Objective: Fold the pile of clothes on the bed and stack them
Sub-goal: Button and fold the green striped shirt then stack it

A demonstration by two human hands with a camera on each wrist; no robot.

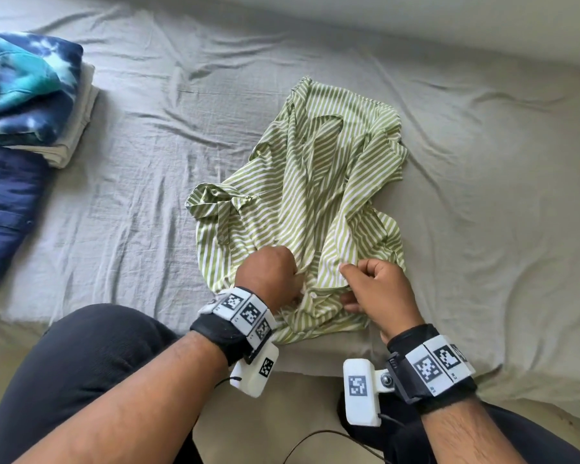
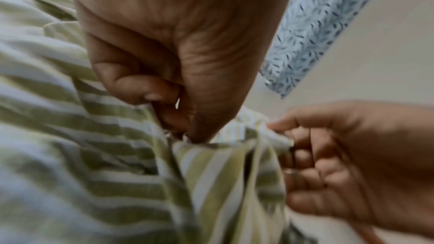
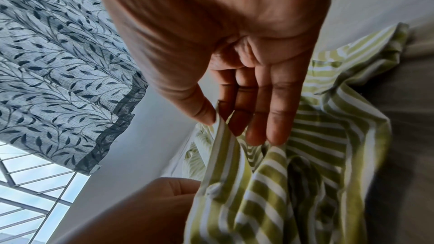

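Observation:
A crumpled green-and-white striped shirt [image 1: 315, 182] lies on the grey bed sheet [image 1: 148, 145] in front of me. My left hand [image 1: 268, 272] grips a bunch of its near edge, the fingers curled into the cloth [image 2: 117, 164]. Close beside it, my right hand [image 1: 375, 286] pinches the buttoned edge of the shirt [image 3: 270, 192] between thumb and forefinger, with the other fingers lying along the fabric. The two hands are a short gap apart at the shirt's near hem. A white button [image 3: 215, 188] shows on the edge just below the pinch.
A stack of folded clothes [image 1: 31, 95], tie-dye blue on top over white pieces, sits at the far left. A dark blue folded garment [image 1: 4, 209] lies below it. My dark-trousered knees [image 1: 81, 380] are at the bed's near edge. A leaf-print curtain [image 3: 58, 62] hangs by a window.

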